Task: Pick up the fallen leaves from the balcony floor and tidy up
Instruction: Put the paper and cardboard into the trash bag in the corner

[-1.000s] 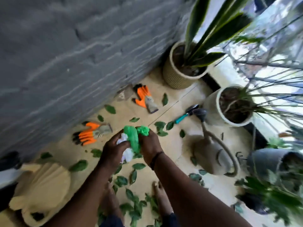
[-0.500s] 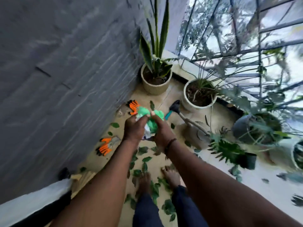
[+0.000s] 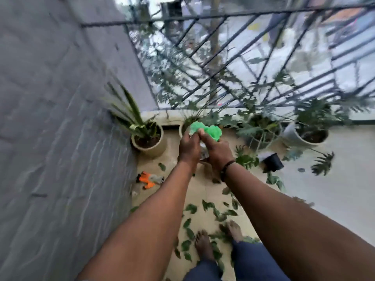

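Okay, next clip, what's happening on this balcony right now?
A person stands barefoot on the balcony floor, holding a bunched green and white glove out in front with both hands: the left hand and right hand both grip it, possibly to pull it on. No leaves have been gathered yet; many fallen leaves lie scattered around the feet. An orange glove lies by the grey wall, and potted plants line the railing.

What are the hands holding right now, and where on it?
Both the left hand and right hand grip a crumpled green-and-white glove at its lower end.
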